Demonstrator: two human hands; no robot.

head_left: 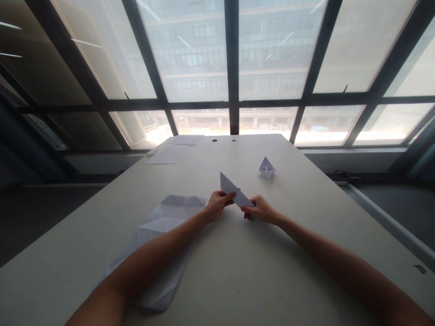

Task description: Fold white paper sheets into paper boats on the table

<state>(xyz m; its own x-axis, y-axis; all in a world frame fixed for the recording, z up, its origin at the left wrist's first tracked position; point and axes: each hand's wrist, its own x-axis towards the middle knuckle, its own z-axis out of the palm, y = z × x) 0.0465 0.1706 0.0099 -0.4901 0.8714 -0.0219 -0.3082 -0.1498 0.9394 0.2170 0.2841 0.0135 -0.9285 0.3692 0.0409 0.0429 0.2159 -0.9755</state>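
Observation:
Between my two hands is a folded white paper (240,197), a long narrow shape with a pointed upper left end, held tilted above the table. My left hand (218,203) pinches its lower edge near the middle, thumb in front. At the lower right end, my right hand (260,209) grips the paper between thumb and fingers. Beyond the right hand stands a small folded paper boat (267,168). Under and beside my left forearm lies a creased sheet of white paper (159,290), partly hidden by the arm.
The white table (265,280) stretches forward toward the large framed windows (232,68). Flat white sheets (163,155) lie at its far left, with a small pale object (151,154) beside them. Two round holes show near the far edge. A small dark mark (420,269) is at the right edge.

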